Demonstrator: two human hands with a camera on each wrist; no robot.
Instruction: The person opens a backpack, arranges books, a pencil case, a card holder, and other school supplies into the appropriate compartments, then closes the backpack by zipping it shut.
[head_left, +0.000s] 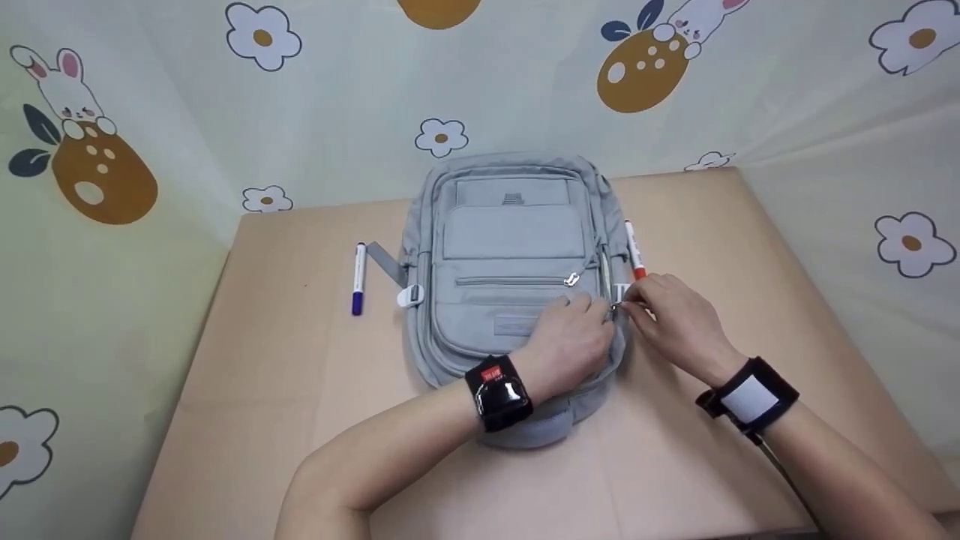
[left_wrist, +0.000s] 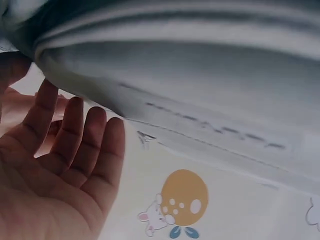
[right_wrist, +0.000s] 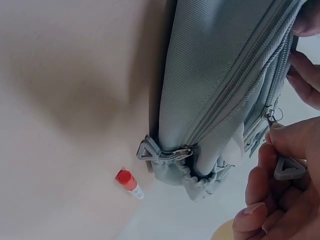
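Observation:
A grey backpack (head_left: 510, 232) lies front side up, its top toward the back wall. My left hand (head_left: 566, 341) lies over its lower right front, pinching the fabric edge beside the zipper between thumb and fingers (right_wrist: 304, 75). At the bag's right side, my right hand (head_left: 682, 322) pinches a zipper pull (right_wrist: 290, 171) with a grey triangular end, close to the metal slider (right_wrist: 270, 118). A second triangular pull (right_wrist: 148, 149) hangs at another zipper nearer the table. In the left wrist view the left hand's other fingers (left_wrist: 95, 135) are loosely bent below the bag.
A blue-capped marker (head_left: 358, 277) lies left of the backpack, near a loose strap (head_left: 386, 262) and a white buckle (head_left: 410, 296). On the right, a red-capped marker (head_left: 634, 247) lies close to the bag. Patterned cloth (head_left: 337, 97) surrounds the brown table (head_left: 285, 390).

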